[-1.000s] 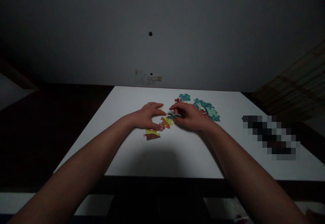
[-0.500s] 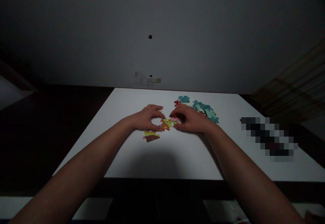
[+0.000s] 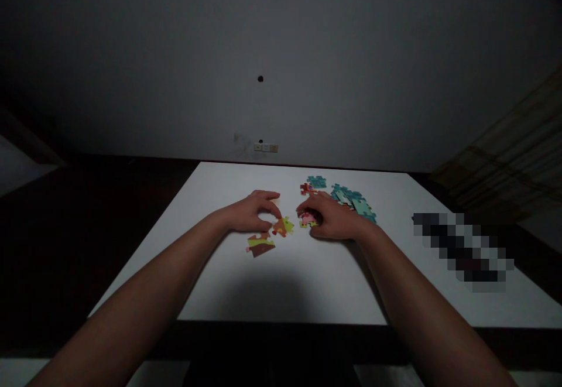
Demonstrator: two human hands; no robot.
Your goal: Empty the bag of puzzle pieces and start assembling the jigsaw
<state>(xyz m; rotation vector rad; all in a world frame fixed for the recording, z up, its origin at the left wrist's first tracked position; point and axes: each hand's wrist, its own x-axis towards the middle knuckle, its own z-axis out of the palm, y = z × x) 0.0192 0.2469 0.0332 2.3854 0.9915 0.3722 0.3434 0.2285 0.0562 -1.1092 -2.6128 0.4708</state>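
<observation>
A: Two hands are over the white worktop (image 3: 228, 281), and each one has its own puzzle piece. The left hand (image 3: 251, 216) curls its fingers around the orange and yellow piece (image 3: 281, 226); its grip is nearly closed, thumb and fingertips touching that piece at its left edge.

B: And the right hand (image 3: 333, 218)?

A: It bends over the pink and yellow piece (image 3: 307, 219). The fingers press on it from above, the grip half closed. I cannot tell if the piece is lifted or lies flat. The two pieces are near each other, but apart, with a small gap of worktop between.

B: What could go wrong here, in your opinion?

A: I think the tabs may not meet exactly. If one hand pushes sideways while the other piece is tilted, the piece can slide away or bend. Also the light is weak, so the colours are easy to confuse.

B: How many things do you count?

A: One brown and yellow cluster (image 3: 260, 245) just below the left hand, free. One pile of teal pieces (image 3: 355, 202) behind the right hand; the pieces overlap, so I cannot count them exactly. One small red piece (image 3: 306, 188) and one teal piece (image 3: 317, 182) lie beside the pile.
</observation>
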